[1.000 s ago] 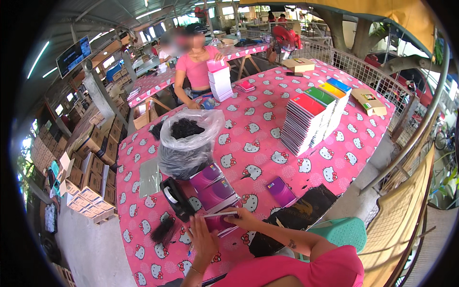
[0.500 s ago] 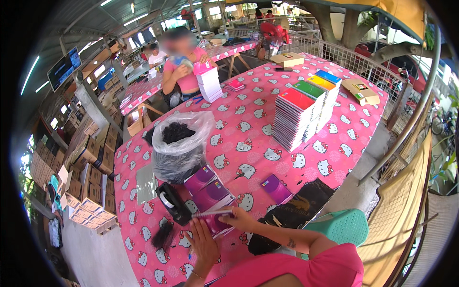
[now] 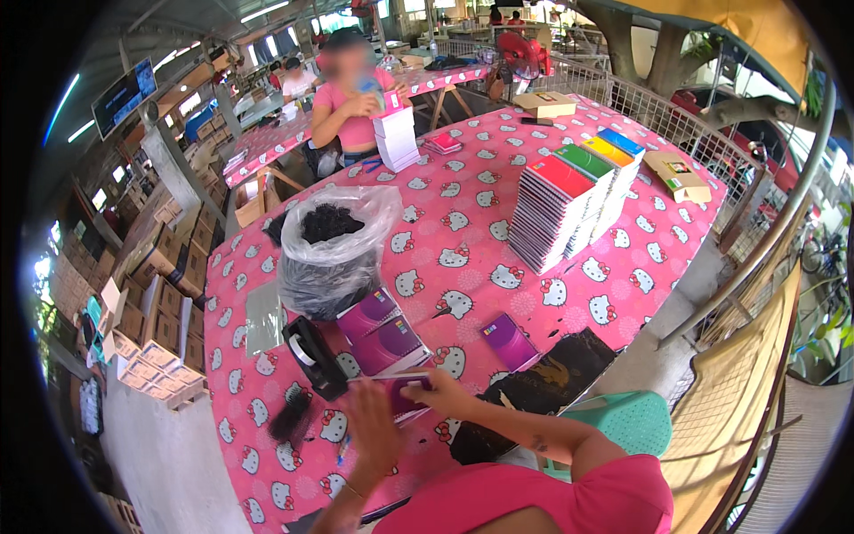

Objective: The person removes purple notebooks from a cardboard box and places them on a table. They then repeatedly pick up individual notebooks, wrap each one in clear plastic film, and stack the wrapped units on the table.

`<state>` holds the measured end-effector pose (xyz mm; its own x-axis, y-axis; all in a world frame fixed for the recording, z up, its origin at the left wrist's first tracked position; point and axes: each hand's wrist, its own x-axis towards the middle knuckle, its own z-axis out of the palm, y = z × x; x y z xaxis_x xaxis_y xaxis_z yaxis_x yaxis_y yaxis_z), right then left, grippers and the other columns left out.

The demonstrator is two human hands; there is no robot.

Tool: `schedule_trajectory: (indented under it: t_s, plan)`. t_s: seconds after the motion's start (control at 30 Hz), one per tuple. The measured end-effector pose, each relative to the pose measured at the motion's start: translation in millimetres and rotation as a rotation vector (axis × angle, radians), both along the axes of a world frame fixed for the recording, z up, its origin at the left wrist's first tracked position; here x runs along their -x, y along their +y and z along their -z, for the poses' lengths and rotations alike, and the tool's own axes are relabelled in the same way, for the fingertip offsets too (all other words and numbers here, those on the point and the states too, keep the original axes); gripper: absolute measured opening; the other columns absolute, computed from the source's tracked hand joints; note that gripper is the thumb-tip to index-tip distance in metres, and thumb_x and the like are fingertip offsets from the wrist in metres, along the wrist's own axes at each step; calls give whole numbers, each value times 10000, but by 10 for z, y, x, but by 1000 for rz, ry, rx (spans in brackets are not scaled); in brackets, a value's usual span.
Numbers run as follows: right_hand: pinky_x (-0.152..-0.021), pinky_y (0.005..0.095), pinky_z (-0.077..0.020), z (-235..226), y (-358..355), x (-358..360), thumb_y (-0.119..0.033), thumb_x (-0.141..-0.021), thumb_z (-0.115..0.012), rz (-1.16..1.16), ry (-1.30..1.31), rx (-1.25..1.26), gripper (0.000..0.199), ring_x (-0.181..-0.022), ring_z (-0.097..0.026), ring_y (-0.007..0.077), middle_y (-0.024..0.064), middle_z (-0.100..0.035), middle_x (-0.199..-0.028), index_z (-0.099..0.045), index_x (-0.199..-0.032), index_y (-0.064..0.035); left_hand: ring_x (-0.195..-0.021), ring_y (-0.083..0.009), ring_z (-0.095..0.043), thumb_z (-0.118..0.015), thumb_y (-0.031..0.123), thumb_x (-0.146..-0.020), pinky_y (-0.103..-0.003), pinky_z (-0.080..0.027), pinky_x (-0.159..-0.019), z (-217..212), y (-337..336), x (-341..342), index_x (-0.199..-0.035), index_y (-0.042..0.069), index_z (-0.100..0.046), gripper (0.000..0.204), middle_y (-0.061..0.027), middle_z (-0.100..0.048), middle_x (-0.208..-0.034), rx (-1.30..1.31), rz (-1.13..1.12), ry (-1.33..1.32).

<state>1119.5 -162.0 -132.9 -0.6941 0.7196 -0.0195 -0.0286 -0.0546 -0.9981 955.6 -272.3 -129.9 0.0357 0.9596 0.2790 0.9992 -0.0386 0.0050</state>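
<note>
Both hands low on a pink patterned worktop (image 3: 534, 222), working one small purple booklet (image 3: 405, 396) lying flat near the front edge. Right hand (image 3: 440, 392) with its grip closed on the booklet's top right edge; left hand (image 3: 374, 432) blurred, spread over the booklet's left side, grip apparently open, contact hard to tell. Just beyond, a short stack of purple booklets (image 3: 382, 329); left of those, a black tape dispenser (image 3: 311, 356). Behind, a clear plastic bag (image 3: 334, 254) of dark items. Lone purple booklet (image 3: 507, 338) to the right. Tall notebook stacks (image 3: 574, 200) farther back. Across the worktop, another person (image 3: 351, 98) handling a white stack
</note>
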Motion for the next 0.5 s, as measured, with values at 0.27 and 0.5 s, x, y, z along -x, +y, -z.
schedule_trajectory:
  t_s: [0.27, 0.5]
  plan:
    - [-777, 247, -490, 107, 23, 67, -75, -939, -648, -6, 90, -58, 346, -845, -586, 80, 6, -700, -983, -637, -1283, -37, -1461, -450, -259, -376, 607, -966, -642, -160, -1151, 7, 112, 9, -1436, -102, -378, 850, -307, -329, -1524, -182, 84, 122]
    - [-815, 262, -516, 297, 38, 169, -29, -947, -615, -80, 187, -24, 327, -925, -612, 80, 30, -707, -1070, -638, -1273, -22, -1456, -394, -307, -402, 617, -957, -622, -183, -1154, 38, 160, 2, -1437, -77, -399, 844, -272, -392, -1504, -180, 62, 118]
